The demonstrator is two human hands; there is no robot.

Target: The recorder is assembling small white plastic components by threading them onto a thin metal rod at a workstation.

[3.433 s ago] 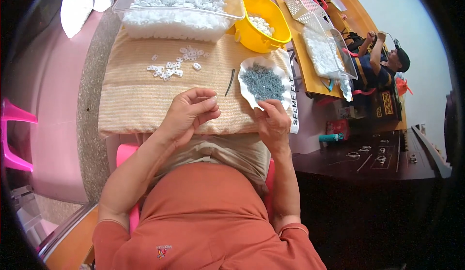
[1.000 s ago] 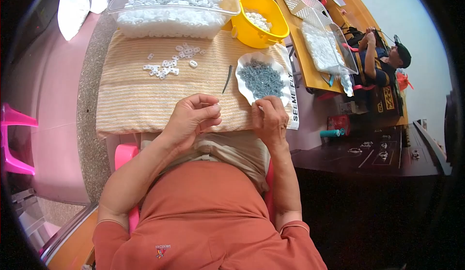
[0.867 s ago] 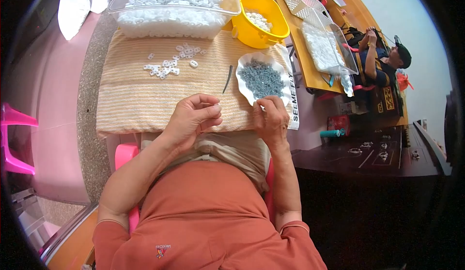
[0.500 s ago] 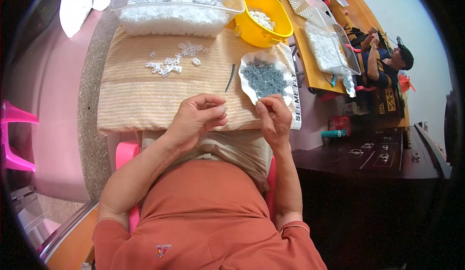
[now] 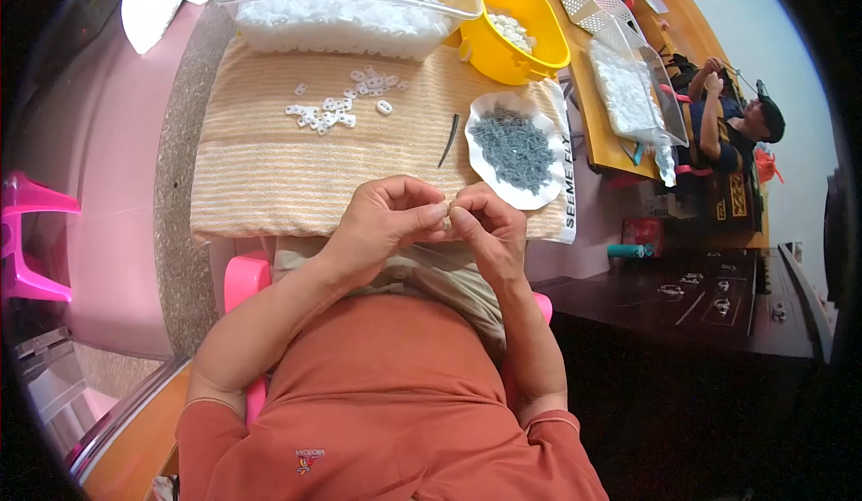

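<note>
My left hand point(image 5: 388, 224) and my right hand point(image 5: 490, 230) meet fingertip to fingertip over the near edge of the striped cloth point(image 5: 260, 187). Thumb and forefinger are pinched together on each; whatever lies between them is too small to make out. Just beyond my right hand sits a white wavy-rimmed dish point(image 5: 528, 197) filled with tiny dark grey pieces point(image 5: 514, 149). A slim dark tool point(image 5: 448, 140), perhaps tweezers, lies left of the dish. Farther left, small white two-hole pieces point(image 5: 325, 117) are scattered on the cloth.
A clear bin point(image 5: 341, 34) heaped with white pieces stands at the back, beside a yellow tub point(image 5: 512, 52) holding more. On the right, a person point(image 5: 727, 124) sits at another table with a clear bin point(image 5: 628, 92). A pink stool point(image 5: 36, 236) stands at far left.
My right hand has moved from the dish's near rim leftward to my left hand, and their fingertips now meet. The whole view has shifted slightly.
</note>
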